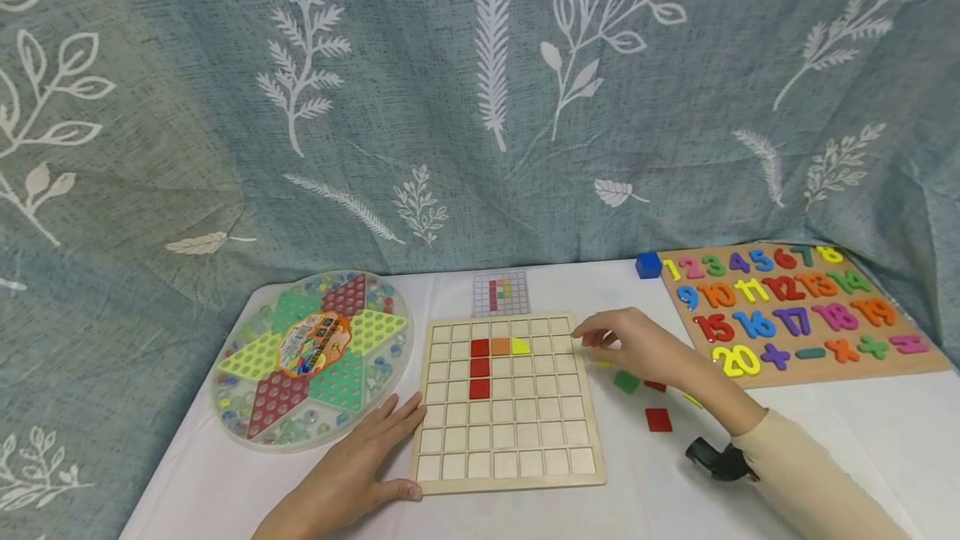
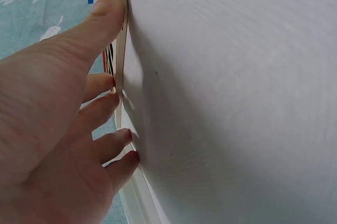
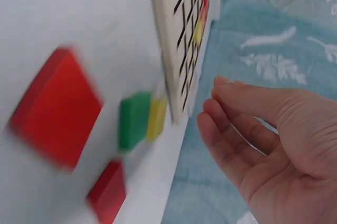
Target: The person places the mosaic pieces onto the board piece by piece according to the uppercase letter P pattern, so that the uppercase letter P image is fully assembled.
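Observation:
A wooden grid board (image 1: 510,486) lies on the white table. In its upper part sit a column of red square tiles (image 1: 479,367), an orange tile (image 1: 500,347) and a yellow piece with one rounded corner (image 1: 521,347). My left hand (image 1: 352,465) rests along the board's left edge, fingertips against the frame and thumb at the near left corner. Over the board's upper right edge hovers my right hand (image 1: 633,344), fingers loosely bent, with nothing visible between them. Below it lie loose tiles: green (image 3: 132,121), yellow (image 3: 156,118) and red (image 3: 58,108).
Behind the board lies a small pattern card (image 1: 501,294) with a coloured grid. A round Chinese checkers set (image 1: 311,357) is on the left. At the right are a number board (image 1: 810,315), a blue cube (image 1: 648,265) and, near my sleeve, a black wrist device (image 1: 720,461).

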Tool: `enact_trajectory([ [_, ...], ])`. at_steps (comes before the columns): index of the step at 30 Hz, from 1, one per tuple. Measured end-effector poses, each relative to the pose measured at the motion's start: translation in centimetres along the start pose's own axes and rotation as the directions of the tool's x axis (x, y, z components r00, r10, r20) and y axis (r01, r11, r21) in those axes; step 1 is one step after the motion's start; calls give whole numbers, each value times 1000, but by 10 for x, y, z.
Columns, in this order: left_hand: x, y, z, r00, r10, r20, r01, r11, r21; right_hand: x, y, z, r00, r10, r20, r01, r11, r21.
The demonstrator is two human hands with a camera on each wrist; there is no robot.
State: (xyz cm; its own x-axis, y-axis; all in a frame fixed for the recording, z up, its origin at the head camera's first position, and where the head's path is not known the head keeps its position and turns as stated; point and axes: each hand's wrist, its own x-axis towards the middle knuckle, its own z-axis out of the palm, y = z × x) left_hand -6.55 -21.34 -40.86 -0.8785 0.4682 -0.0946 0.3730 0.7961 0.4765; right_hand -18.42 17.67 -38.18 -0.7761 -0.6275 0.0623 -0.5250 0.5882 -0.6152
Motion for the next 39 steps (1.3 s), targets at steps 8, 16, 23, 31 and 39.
enact_trajectory([
  [8,1,1,-1,1000,10,2,-10,1000,1,-29,23,-13,998,64,2,-64,998,-22],
  [16,2,1,0,1000,3,4,-3,1000,2,-50,35,-23,993,86,83,-87,996,11],
  [23,1,0,0,1000,0,3,0,1000,-5,-62,42,-25,986,110,127,-113,993,15],
  [31,0,-1,2,1000,8,-9,-8,1000,-5,-64,46,-22,986,133,96,-133,991,-10],
  [39,0,-1,2,1000,8,-8,-8,1000,1,-64,45,-20,988,140,63,-138,990,-39],
])
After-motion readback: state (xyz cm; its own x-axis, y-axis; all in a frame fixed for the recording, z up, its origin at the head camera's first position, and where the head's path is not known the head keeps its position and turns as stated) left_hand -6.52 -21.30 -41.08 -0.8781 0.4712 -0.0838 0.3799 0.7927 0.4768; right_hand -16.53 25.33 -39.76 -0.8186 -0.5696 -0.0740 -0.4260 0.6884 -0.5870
